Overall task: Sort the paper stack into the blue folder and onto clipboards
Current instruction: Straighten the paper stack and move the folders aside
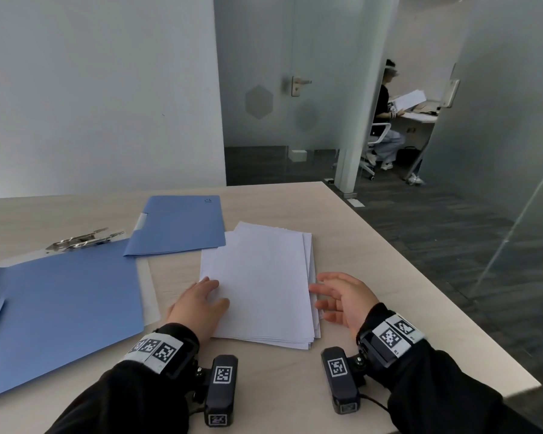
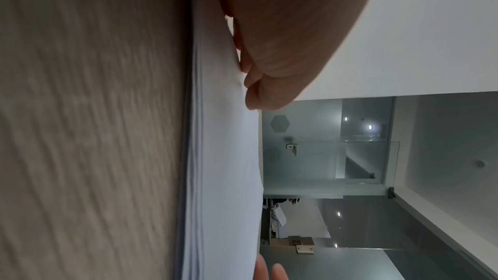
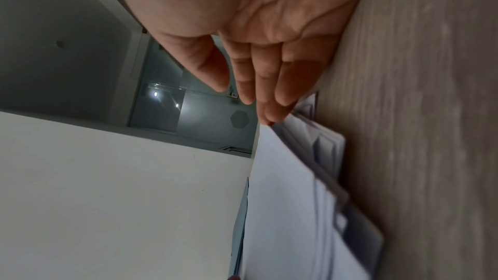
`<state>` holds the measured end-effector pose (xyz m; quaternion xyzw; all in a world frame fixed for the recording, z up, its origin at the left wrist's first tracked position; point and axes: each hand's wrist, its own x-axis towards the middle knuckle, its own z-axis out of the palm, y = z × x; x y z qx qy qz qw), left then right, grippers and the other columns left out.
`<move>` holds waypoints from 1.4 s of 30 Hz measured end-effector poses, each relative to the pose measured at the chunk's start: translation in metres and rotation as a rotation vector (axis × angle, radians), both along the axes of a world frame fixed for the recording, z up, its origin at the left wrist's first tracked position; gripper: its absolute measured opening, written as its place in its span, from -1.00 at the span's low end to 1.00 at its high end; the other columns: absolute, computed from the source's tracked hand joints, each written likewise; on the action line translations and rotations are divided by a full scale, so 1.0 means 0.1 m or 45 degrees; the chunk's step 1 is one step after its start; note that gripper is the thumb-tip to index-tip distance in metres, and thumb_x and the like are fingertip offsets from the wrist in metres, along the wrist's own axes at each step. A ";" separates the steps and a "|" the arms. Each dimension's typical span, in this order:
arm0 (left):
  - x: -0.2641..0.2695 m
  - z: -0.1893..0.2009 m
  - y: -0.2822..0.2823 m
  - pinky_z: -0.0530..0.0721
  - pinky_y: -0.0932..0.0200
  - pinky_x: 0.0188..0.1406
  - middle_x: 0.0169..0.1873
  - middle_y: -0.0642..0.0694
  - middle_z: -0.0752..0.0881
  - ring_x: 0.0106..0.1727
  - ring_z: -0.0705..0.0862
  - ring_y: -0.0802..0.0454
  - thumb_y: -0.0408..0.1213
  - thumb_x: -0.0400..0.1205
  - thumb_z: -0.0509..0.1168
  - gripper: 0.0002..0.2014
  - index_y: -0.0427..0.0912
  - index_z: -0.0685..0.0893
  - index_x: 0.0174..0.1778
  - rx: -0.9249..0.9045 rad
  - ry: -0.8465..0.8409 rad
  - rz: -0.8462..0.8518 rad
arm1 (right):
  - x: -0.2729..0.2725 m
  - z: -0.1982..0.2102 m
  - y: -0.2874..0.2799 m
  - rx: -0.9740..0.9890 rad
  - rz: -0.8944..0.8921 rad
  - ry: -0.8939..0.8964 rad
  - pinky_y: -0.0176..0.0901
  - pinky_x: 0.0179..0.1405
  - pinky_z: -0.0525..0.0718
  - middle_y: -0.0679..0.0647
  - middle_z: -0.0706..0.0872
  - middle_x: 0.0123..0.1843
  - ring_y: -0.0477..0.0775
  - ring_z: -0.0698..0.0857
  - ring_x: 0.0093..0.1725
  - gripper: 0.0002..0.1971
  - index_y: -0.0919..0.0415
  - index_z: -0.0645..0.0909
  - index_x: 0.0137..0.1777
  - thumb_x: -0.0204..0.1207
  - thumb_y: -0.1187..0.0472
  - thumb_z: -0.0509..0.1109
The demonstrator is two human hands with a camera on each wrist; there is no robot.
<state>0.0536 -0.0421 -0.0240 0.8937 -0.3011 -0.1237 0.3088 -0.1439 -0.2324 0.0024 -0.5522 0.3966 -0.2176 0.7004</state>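
Paper stack [image 1: 261, 286] lies white, edges loosely fanned.

You are working at a light wood-grain table [image 1: 373, 277]. On it lies a loose, uneven paper stack [image 1: 264, 277] near the front right. Behind that, a closed blue folder [image 1: 182, 227] lies flat, its near corner just beside the papers. At the left, an open blue folder [image 1: 63, 308] is spread out, with metal clipboard clips [image 1: 82, 239] showing past its far edge.

An office: glass partitions [image 1: 499, 104], desk [image 1: 342, 220], folders [image 1: 179, 225].
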 end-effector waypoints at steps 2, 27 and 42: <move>0.00 0.00 0.01 0.18 -0.03 0.64 0.64 0.13 0.29 0.65 0.25 0.09 -0.03 0.61 0.22 -0.46 0.07 0.42 0.56 -0.012 0.013 0.004 | 0.00 0.00 0.00 0.003 -0.007 -0.008 -0.19 -0.49 0.62 0.22 0.85 0.06 0.11 0.68 -0.33 -0.81 0.22 0.66 0.17 0.63 0.26 0.28; -0.07 0.07 0.03 0.33 -0.06 0.54 0.49 0.05 0.51 0.50 0.47 -0.01 -0.04 0.59 0.21 -0.56 0.11 0.50 0.43 -0.031 0.056 0.032 | -0.07 -0.01 0.06 0.000 -0.033 -0.047 0.04 -0.18 0.74 0.22 0.84 0.09 0.32 0.81 -0.09 -0.82 0.18 0.67 0.13 0.63 0.20 0.29; -0.06 0.07 0.03 0.34 -0.03 0.52 0.47 0.08 0.52 0.49 0.47 0.02 -0.06 0.58 0.22 -0.59 0.11 0.52 0.39 -0.047 0.048 0.030 | -0.05 0.05 0.14 -0.032 -0.034 0.079 0.06 -0.20 0.76 0.22 0.80 0.14 0.28 0.81 -0.08 -0.82 0.21 0.65 0.12 0.63 0.16 0.32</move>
